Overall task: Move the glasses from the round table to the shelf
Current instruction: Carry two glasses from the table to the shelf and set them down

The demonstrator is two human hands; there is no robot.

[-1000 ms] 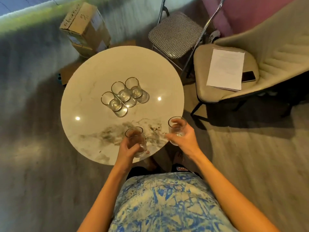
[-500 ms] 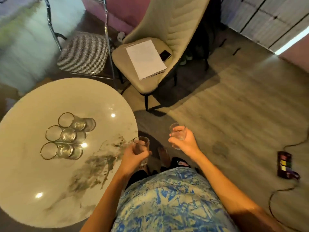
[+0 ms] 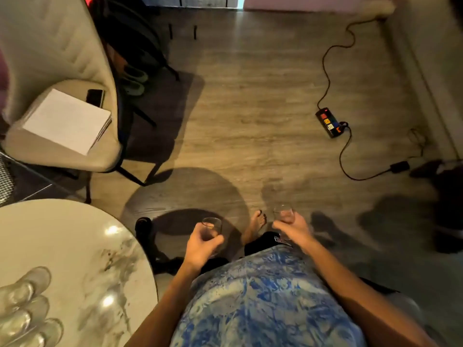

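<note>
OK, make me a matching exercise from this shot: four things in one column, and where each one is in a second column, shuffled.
Things:
1. stack of white paper
2. power strip
3. glass in the left hand
4. blurred glasses

Places:
A. on the floor, cord attached
B. on the round table
C. held over the floor, clear of the table
D. on the seat of the beige chair, beside a dark phone

Pairs: 1-D, 2-A, 3-C, 4-B
</note>
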